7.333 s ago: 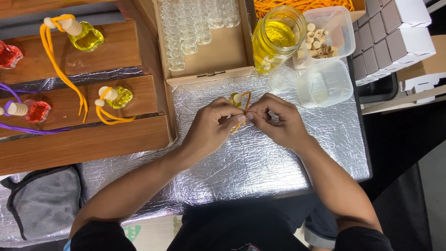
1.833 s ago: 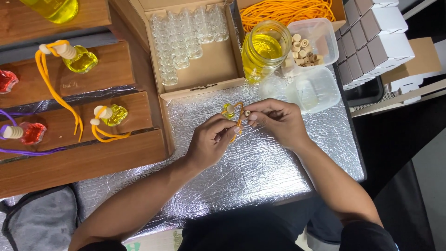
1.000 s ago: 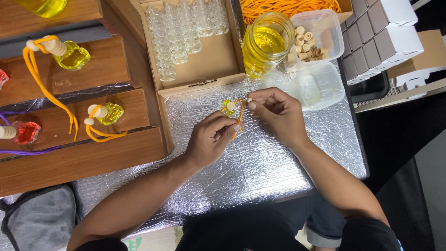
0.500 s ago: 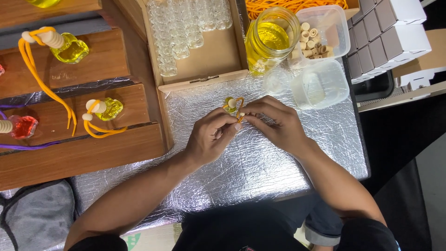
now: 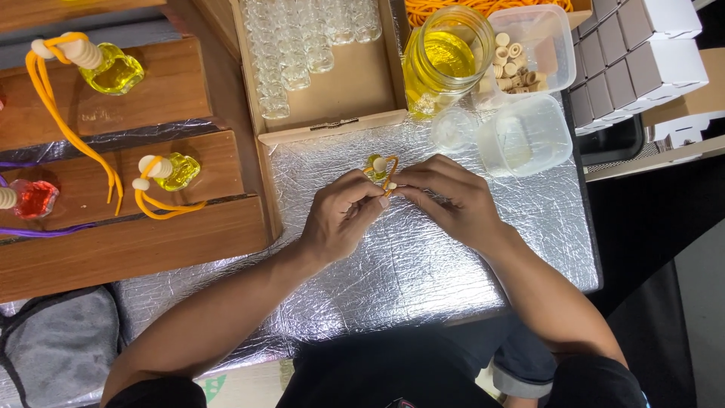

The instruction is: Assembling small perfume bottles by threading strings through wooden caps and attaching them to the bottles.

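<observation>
Both hands meet over the foil-covered counter (image 5: 423, 264): the left hand (image 5: 343, 219) and right hand (image 5: 453, 200) pinch a small yellow bottle (image 5: 375, 165) and its orange cord (image 5: 388, 180) between the fingertips, just below the jar (image 5: 442, 60). Keeping the bottle steady and the cord taut would likely help.

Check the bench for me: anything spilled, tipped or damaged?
Nothing stands out. The jar of yellow liquid stands upright, the foil-covered table shows no spill, and both hands, left hand and right hand, hold a small yellow bottle with orange cord.
</observation>
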